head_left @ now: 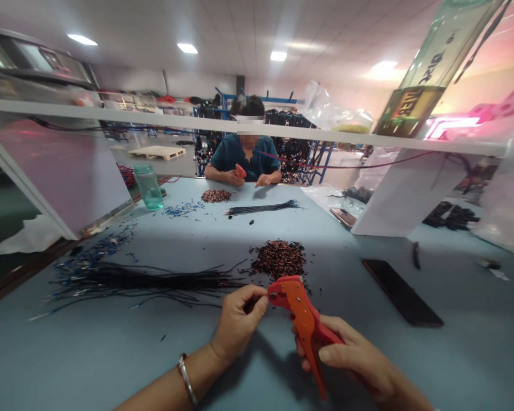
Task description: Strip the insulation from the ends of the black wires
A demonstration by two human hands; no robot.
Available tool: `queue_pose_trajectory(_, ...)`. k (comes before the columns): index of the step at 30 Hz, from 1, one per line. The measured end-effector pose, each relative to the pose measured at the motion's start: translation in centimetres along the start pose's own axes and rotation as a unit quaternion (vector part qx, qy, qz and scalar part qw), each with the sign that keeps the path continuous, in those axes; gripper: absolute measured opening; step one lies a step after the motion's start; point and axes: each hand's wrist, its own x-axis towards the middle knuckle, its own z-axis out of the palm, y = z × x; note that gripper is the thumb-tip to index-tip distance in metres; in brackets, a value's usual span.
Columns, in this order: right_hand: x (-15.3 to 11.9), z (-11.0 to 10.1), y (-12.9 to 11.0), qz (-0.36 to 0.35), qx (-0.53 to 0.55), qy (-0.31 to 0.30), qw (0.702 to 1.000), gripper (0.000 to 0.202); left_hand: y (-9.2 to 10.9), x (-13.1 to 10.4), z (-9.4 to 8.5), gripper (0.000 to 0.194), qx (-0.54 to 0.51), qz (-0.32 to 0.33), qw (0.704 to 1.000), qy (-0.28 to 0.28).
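My right hand [346,348] is wrapped around the handles of an orange and red wire stripper [304,319], which stands tilted with its jaws toward the left. My left hand [240,317] is pinched closed right at those jaws. A thin black wire appears to run into its fingers from the left, though the fingertips cover most of it. Behind my left hand lies a bundle of black wires [154,279] with blue and metal ends at the left. Just beyond the stripper is a heap of short black and copper offcuts [279,258].
A dark phone [402,292] lies on the right of the blue-grey table. Across from me, a person [246,154] holds a red tool near another wire bundle [263,209] and offcut heap [216,196]. A green bottle [148,187] stands left. A white shelf bar [163,119] spans above.
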Motion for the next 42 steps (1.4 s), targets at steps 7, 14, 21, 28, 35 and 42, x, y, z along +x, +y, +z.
queue_pose_trajectory(7,-0.3,-0.2,-0.2,-0.039,-0.066,0.035,0.996,0.047,0.2,0.1,0.1,0.02,0.0,-0.025,0.999,0.023)
queue_pose_trajectory(14,-0.1,1.4,-0.9,-0.123,-0.269,0.117,0.948,0.034,0.1,0.2,0.4,0.023,-0.028,-0.052,0.998,0.015)
queue_pose_trajectory(21,1.2,2.6,1.4,-0.27,-0.509,0.211,0.79,0.052,0.9,0.1,0.7,0.041,-0.109,-0.057,0.991,-0.052)
queue_pose_trajectory(28,1.7,2.5,2.4,-0.315,-0.585,0.223,0.713,0.069,1.6,0.2,0.7,0.029,-0.156,-0.093,0.981,-0.061)
queue_pose_trajectory(35,1.8,2.7,2.2,-0.344,-0.597,0.227,0.688,0.065,2.0,0.2,0.5,0.026,-0.2,-0.133,0.966,-0.095)
queue_pose_trajectory(42,1.7,2.5,2.7,-0.326,-0.591,0.221,0.704,0.071,2.0,0.2,0.4,0.027,-0.19,-0.118,0.969,-0.109)
